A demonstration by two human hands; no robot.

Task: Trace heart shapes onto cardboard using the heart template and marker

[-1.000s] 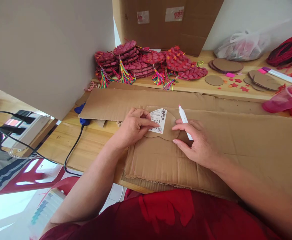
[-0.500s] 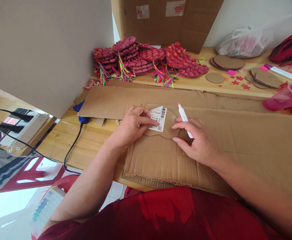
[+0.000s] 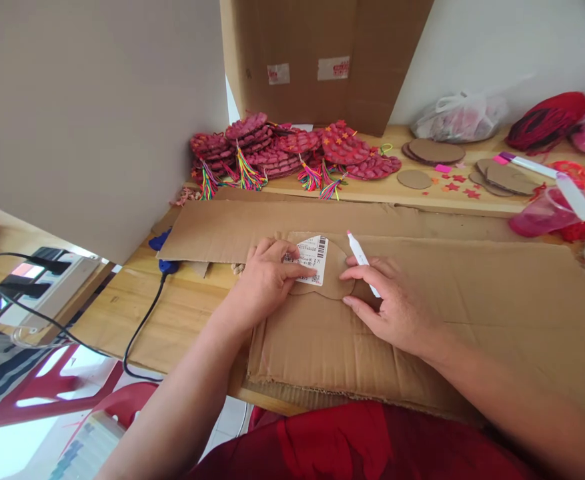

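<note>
Your left hand [image 3: 268,277] bends over the cardboard cutout [image 3: 337,267], can't tell if it's pinching. Your right hand [image 3: 395,303] grips the marker [image 3: 357,250] beside it.

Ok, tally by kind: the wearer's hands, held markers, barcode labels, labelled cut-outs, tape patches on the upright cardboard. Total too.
Hands: 2 (left hand, right hand)
Held marker: 1
Barcode label: 1
Labelled cut-out: 1
Tape patches on the upright cardboard: 2
Total: 7
</note>
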